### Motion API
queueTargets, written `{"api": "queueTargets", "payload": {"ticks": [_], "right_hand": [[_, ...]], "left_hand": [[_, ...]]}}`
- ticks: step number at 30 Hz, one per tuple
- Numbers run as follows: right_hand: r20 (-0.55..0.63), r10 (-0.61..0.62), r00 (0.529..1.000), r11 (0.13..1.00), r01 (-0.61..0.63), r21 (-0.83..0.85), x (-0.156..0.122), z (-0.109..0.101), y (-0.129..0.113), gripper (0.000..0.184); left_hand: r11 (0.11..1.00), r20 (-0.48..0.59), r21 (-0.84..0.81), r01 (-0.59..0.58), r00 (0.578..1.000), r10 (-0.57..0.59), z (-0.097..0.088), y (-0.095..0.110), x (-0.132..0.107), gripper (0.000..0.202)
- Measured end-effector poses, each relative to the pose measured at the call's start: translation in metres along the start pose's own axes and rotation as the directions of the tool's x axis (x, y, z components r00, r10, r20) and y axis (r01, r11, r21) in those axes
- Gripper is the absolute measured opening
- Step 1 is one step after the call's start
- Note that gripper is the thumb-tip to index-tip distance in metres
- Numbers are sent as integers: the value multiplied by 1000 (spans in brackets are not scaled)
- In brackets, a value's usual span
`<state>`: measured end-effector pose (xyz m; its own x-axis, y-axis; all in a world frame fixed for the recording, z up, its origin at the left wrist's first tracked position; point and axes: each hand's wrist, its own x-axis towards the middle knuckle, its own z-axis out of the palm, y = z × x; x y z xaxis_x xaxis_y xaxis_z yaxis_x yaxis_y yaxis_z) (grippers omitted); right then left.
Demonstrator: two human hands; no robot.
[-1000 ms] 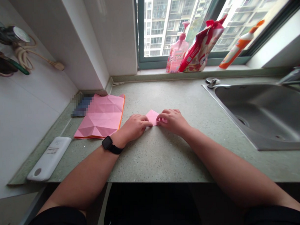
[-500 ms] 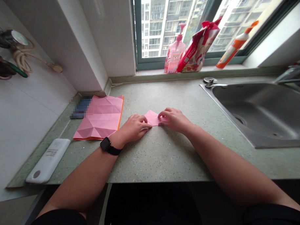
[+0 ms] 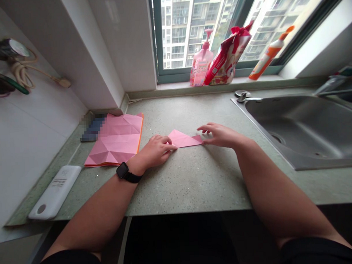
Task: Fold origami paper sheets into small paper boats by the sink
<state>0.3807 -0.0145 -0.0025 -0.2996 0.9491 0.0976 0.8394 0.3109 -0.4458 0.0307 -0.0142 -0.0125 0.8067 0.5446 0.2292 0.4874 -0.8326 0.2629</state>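
One folded pink paper (image 3: 183,139), lying flat mid-counter (image 3: 189,185), narrowing to a point at each end. Item: left hand (image 3: 156,149), half curled, fingertips (image 3: 173,146) pressing the paper's left end against the counter, no pinch that I can make out; watch (image 3: 122,170) on that wrist. Item: right hand (image 3: 219,135), fingers nearly straight and open, tips just at the paper's right end, holding nothing. Step as I judge it: a flat fold on this piece, with its crease laid down. Nearby: creased pink sheet (image 3: 114,141), orange-edged, left of the left hand; white device (image 3: 55,192) nearer the counter's left edge; steel sink (image 3: 297,131) to the right.
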Motion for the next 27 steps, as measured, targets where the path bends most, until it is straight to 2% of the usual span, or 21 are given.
{"api": "queueTargets", "payload": {"ticks": [1, 3, 4, 5, 8, 10, 13, 20, 27], "right_hand": [[-83, -27, 996, 999, 29, 15, -1, -2, -6, 33], [-318, -68, 946, 997, 77, 16, 0, -1, -23, 24], [-392, -79, 916, 996, 88, 6, 0, 3, -32, 24], [-413, -101, 905, 994, 107, -8, 1, 9, -42, 22], [-239, -205, 949, 979, 197, -60, 4, 35, -63, 16], [-128, -210, 969, 977, 202, -72, 7, 52, -70, 16], [-61, -202, 977, 978, 198, -68, 10, 66, -71, 15], [-29, -200, 979, 977, 197, -76, 13, 66, -66, 15], [0, -177, 984, 982, 177, -69, 13, 64, -70, 16]], "left_hand": [[1000, -3, 4, -1, 1000, 1, 0, 1, 0, 28], [1000, -10, 11, 1, 1000, -1, 0, 2, 1, 27], [1000, -12, 10, 3, 1000, -3, 1, 2, 1, 26], [1000, -15, 3, 8, 1000, -8, 1, 3, 1, 25], [999, -34, -39, 29, 999, -30, 1, 3, 2, 24], [997, -37, -62, 42, 998, -44, 0, 3, 2, 24], [996, -19, -58, 62, 998, -63, -3, 4, 0, 22], [1000, 30, 20, 19, 999, -20, -16, 4, -6, 21], [974, 82, 223, -24, 997, 6, -48, -9, -31, 17]]}}
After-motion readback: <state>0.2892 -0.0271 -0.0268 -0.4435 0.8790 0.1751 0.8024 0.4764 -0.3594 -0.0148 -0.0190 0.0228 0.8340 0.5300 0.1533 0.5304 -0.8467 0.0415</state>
